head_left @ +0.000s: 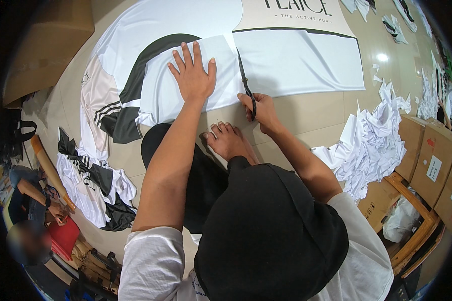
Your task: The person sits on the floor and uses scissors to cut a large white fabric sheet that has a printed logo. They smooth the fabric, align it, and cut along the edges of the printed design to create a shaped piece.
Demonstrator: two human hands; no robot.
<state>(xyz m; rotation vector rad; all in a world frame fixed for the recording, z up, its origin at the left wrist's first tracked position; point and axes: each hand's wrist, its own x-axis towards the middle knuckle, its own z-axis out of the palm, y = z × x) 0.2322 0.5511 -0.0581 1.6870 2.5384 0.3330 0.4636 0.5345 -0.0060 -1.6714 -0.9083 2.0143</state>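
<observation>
A large white printed fabric (306,67) with black and pale beige areas lies spread on the floor in front of me. My left hand (194,79) rests flat on its white part, fingers spread, holding nothing. In my right hand (262,110) is a pair of black scissors (243,75), gripped by the handles. Its blades point away from me, along a slit-like line in the white cloth between my hands. Whether the blades are apart is hard to make out. The fabric's near edge lies close to my bare foot (229,140).
White fabric scraps (369,140) are heaped at right, beside cardboard boxes (412,145) and a wooden frame (422,231). Black-and-white cloth pieces (93,180) lie at left. Another person (32,195) sits at the far left, below a large cardboard box (50,50).
</observation>
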